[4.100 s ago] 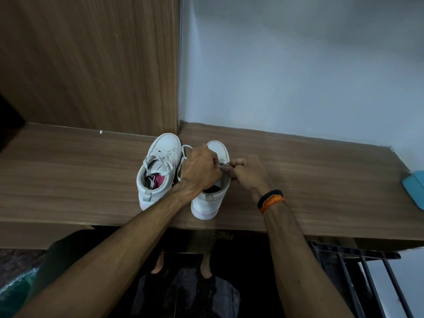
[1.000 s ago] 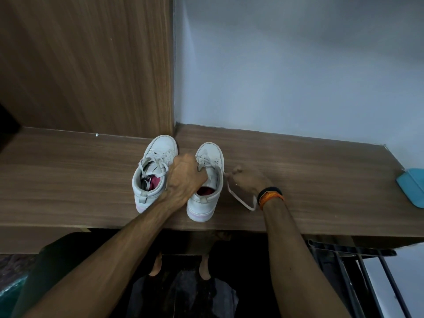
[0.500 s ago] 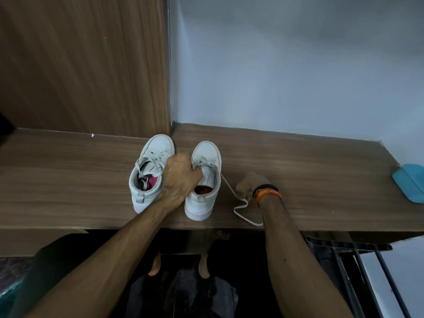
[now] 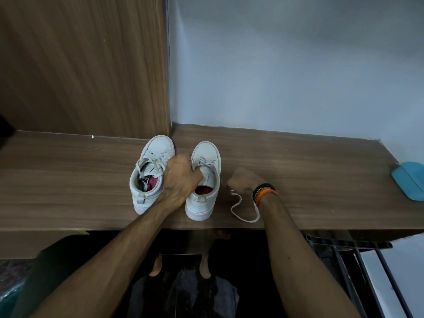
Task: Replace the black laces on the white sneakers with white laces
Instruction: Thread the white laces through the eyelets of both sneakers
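A person stands at a long wood-grain desk (image 4: 298, 161) on which a pair of white low-top sneakers sits side by side, toes pointing toward the wall. The left white sneaker (image 4: 149, 180) shows a red lining and loosely threaded white lacing, with a dark strip lying inside its opening. The right white sneaker (image 4: 205, 180) stands just beside it, also with a red insole and white lacing over the tongue.

The person's left hand (image 4: 181, 177) is curled over the inner collar of the right sneaker, gripping it between the two shoes. The right hand (image 4: 243, 180), with black and orange bands (image 4: 263, 191) at its wrist, rests on the desk just to the right of that sneaker with fingers curled, pinching the loose end of a white shoelace (image 4: 238, 207). The lace runs from the fingers down into an open loop on the wood near the desk's front edge, beside the forearm.

A light blue flat object (image 4: 410, 180) lies at the far right end of the desk, well apart from the shoes. A wood-grain panel (image 4: 80, 65) rises behind the left half, a pale wall (image 4: 286, 65) behind the right. A dark metal rack (image 4: 358, 255) shows below the desk's right end.
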